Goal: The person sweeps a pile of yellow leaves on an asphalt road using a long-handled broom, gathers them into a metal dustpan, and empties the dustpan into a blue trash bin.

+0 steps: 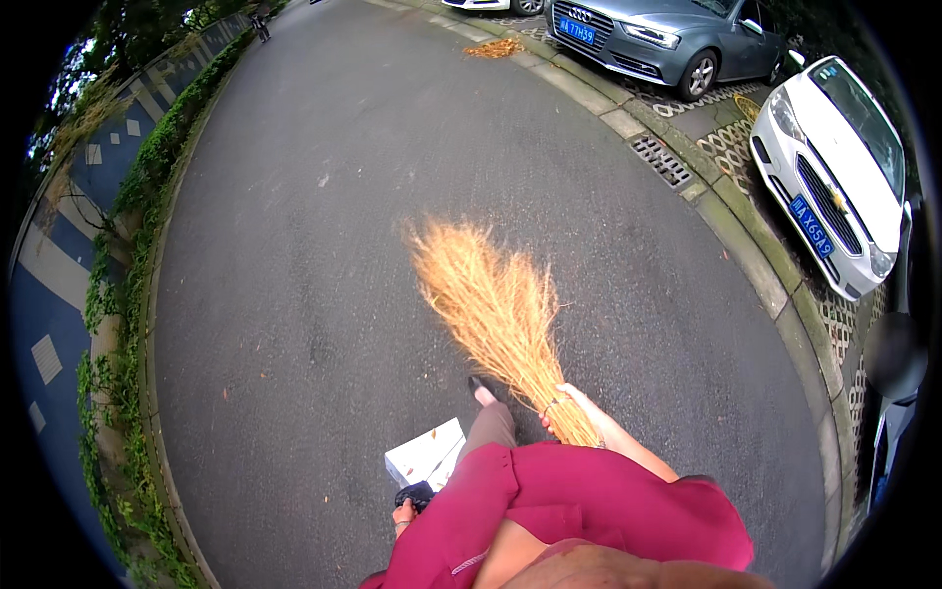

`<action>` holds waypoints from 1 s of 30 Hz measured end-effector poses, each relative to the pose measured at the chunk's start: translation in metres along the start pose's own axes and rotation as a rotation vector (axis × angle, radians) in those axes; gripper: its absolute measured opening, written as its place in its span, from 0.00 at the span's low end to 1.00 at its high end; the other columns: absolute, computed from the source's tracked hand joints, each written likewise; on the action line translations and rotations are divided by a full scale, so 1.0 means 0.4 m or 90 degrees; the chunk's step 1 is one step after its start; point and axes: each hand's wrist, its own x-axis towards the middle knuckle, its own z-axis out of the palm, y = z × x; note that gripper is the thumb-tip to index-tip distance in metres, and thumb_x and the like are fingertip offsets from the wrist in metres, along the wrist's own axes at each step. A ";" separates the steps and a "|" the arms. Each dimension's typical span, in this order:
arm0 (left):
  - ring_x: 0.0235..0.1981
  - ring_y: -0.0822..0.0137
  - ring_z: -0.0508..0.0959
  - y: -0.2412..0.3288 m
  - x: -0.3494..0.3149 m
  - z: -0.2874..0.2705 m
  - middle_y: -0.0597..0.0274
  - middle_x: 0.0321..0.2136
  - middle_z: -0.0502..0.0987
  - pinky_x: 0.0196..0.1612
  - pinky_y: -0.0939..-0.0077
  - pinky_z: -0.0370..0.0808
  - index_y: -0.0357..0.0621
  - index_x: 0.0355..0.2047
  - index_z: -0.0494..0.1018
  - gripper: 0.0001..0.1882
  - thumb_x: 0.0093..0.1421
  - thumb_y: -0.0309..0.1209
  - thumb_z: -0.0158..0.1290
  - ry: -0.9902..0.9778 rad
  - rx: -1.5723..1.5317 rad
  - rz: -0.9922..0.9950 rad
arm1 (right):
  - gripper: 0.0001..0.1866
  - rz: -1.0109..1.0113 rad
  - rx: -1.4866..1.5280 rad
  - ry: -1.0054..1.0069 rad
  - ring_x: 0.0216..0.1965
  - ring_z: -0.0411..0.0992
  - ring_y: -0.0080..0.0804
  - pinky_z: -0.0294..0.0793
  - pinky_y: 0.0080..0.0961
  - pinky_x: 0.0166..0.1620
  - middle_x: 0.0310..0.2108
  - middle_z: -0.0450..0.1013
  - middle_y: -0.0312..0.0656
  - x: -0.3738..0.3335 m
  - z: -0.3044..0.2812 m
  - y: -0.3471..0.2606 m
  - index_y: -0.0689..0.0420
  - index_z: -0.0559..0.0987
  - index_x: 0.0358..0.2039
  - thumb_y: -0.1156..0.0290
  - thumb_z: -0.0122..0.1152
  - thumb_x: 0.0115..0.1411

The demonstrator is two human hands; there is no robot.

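Note:
My right hand [575, 401] is closed round the bound neck of a straw broom [491, 299]. The broom's pale golden bristles fan out forward and to the left above the asphalt, a little blurred. Low on the left, my left hand [403, 514] is closed on a black, bunched thing [416, 494], whose kind I cannot make out. Just beyond it is a white, box-like container [426, 454] with a few small specks on it. My sleeve and body hide part of both arms, and whether the black thing joins the container cannot be told.
Grey asphalt road [324, 236] runs ahead. A kerb [731, 221] with a drain grate [662, 161] borders the right, beside a grey car [667, 39] and a white car [834, 177]. A leaf pile [495, 48] lies ahead by the kerb. A hedge [147, 196] and blue wall [59, 294] line the left.

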 end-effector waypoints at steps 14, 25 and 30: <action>0.06 0.67 0.64 1.354 0.481 0.192 0.62 0.08 0.65 0.09 0.72 0.61 0.39 0.14 0.65 0.16 0.51 0.37 0.51 -0.058 -0.141 -0.053 | 0.30 -0.076 0.159 0.055 0.20 0.69 0.35 0.71 0.28 0.25 0.20 0.69 0.45 0.699 0.278 -0.935 0.65 0.70 0.29 0.44 0.43 0.49; 0.07 0.69 0.64 2.182 0.731 0.479 0.61 0.10 0.66 0.10 0.74 0.61 0.38 0.15 0.66 0.16 0.52 0.37 0.50 -0.009 -0.099 -0.023 | 0.26 -0.011 0.042 0.079 0.20 0.70 0.35 0.73 0.30 0.24 0.21 0.70 0.45 1.256 0.464 -1.918 0.61 0.69 0.31 0.47 0.50 0.48; 0.07 0.69 0.63 2.505 0.860 0.628 0.61 0.10 0.66 0.08 0.75 0.60 0.37 0.15 0.66 0.16 0.52 0.37 0.50 0.003 -0.147 -0.053 | 0.26 0.069 -0.146 0.097 0.21 0.71 0.33 0.73 0.28 0.26 0.21 0.71 0.44 1.532 0.577 -2.293 0.60 0.72 0.31 0.48 0.54 0.46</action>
